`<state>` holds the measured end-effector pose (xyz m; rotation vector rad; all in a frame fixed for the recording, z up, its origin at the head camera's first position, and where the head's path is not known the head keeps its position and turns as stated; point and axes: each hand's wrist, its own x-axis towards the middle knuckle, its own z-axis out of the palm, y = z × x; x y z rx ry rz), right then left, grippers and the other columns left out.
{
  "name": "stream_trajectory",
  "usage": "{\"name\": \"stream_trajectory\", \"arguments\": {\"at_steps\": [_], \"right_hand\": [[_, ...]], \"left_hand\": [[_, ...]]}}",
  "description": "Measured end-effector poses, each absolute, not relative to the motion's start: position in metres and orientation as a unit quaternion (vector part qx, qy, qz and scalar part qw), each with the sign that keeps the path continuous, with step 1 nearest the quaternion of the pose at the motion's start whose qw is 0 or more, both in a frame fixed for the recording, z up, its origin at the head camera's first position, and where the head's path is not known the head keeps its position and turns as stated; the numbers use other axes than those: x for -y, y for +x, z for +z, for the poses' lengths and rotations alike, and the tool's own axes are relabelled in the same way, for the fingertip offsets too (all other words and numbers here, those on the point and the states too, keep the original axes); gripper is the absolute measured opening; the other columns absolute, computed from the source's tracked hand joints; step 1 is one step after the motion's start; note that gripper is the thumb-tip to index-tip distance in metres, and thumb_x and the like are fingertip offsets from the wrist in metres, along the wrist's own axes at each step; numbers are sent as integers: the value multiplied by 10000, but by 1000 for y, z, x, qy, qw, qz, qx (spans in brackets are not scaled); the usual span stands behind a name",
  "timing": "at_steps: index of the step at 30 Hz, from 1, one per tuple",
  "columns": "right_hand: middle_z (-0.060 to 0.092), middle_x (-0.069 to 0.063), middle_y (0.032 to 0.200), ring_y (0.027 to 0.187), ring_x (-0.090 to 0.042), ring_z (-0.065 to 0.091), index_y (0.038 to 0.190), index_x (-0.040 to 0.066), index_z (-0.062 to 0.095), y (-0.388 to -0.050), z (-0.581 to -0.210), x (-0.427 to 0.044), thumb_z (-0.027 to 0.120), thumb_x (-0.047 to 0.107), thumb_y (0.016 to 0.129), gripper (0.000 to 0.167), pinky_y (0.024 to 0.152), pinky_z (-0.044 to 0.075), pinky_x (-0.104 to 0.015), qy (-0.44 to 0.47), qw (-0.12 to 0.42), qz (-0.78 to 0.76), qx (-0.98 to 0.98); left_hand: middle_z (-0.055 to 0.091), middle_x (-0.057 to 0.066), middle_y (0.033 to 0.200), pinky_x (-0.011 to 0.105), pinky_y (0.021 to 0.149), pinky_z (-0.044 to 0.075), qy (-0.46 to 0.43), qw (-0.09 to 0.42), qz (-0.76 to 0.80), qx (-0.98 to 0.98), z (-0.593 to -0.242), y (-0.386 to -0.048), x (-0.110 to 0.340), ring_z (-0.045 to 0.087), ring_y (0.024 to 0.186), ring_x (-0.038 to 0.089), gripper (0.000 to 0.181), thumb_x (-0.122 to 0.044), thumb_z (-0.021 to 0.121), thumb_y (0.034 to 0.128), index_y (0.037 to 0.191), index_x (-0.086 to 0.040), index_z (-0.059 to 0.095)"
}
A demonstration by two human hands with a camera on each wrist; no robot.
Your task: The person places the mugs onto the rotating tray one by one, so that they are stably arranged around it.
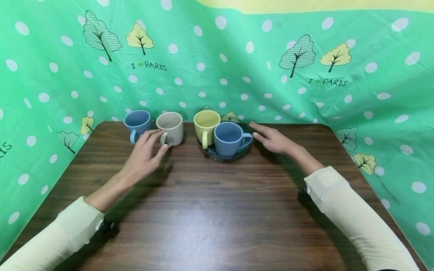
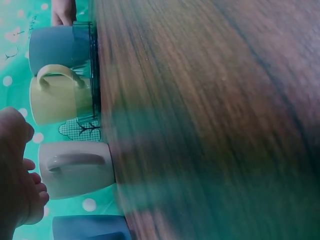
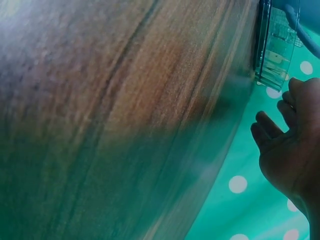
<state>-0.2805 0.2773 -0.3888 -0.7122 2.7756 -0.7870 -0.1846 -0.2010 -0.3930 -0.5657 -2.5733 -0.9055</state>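
My left hand (image 1: pixel 144 154) reaches to a light grey mug (image 1: pixel 174 130), its thumb and fingers spread apart around the handle side. In the left wrist view the fingertips (image 2: pixel 39 190) lie close to that mug; whether they touch it I cannot tell. A blue mug (image 1: pixel 137 119) stands to its left, partly behind the hand. On a clear glass dish (image 1: pixel 222 157) stand a yellow mug (image 1: pixel 206 124) and a second blue mug (image 1: pixel 228 140), side by side. At the dish's right edge is my right hand (image 1: pixel 272 139), fingers extended and holding nothing.
The dark wooden table (image 1: pixel 203 210) ends at its back edge just behind the mugs. A green polka-dot cloth (image 1: pixel 217 56) with printed trees hangs behind and along the sides.
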Motion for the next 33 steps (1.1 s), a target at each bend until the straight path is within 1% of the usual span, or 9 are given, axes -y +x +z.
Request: {"name": "stream_trajectory", "arguments": {"at_steps": [4,10,13,17,21,27,30,32,33], "right_hand": [[258,-233,1864,1738,-473,228,1774,44,315,-281,-389,-277,440,269,1244,590,1409,221,-679,-246,86,-264,-929],[232,-208,1878,1748,-453,217,1784,48,287,-287,-393,-279,427,314,1247,615,1414,226,-666,-253,92,-258,-928],[222,-204,1882,1749,-451,213,1787,49,276,-291,-395,-280,419,313,1249,617,1416,227,-662,-254,93,-256,-928],[215,-210,1882,1747,-457,213,1788,46,268,-293,-397,-280,420,305,1248,618,1415,226,-665,-256,93,-253,-928],[217,-213,1881,1746,-459,218,1790,51,261,-294,-397,-280,420,303,1247,620,1415,225,-664,-261,91,-247,-929],[207,-207,1885,1749,-454,208,1795,59,251,-296,-398,-281,414,311,1248,623,1416,223,-663,-262,93,-244,-929],[203,-202,1887,1751,-451,202,1799,71,244,-297,-399,-282,411,320,1249,626,1416,223,-664,-262,95,-243,-929],[201,-200,1888,1753,-448,200,1800,77,241,-298,-400,-283,411,324,1249,628,1417,223,-663,-263,96,-242,-929],[198,-200,1889,1753,-448,198,1801,78,239,-298,-400,-284,411,325,1249,629,1417,221,-663,-264,96,-243,-928]], "left_hand": [[574,252,1593,654,1214,457,-177,153,-330,915,-393,-184,201,544,1474,448,521,-221,658,1152,1601,26,566],[595,246,1535,631,1137,569,-142,105,-374,910,-393,-187,202,657,1379,439,543,-274,652,1163,1619,-3,540],[611,237,1484,607,1137,602,-130,88,-405,901,-393,-189,202,686,1353,425,538,-284,651,1166,1605,10,547],[625,226,1451,585,1160,594,-107,71,-426,896,-392,-191,204,672,1361,400,525,-325,637,1172,1576,5,582],[627,223,1463,586,1187,567,-82,54,-433,896,-394,-192,204,648,1384,392,527,-374,616,1176,1554,-6,608],[625,221,1501,597,1237,509,-52,30,-444,894,-397,-197,203,624,1408,409,601,-468,581,1181,1569,-11,596],[642,220,1497,566,1201,519,-42,14,-454,890,-398,-199,202,628,1391,399,627,-499,570,1180,1576,-13,592],[667,219,1477,509,1145,537,-38,8,-460,887,-398,-199,201,643,1357,376,627,-506,570,1179,1569,-16,604],[684,218,1459,458,1102,548,-37,7,-463,886,-398,-199,201,653,1327,360,624,-507,569,1180,1562,-16,612]]}}
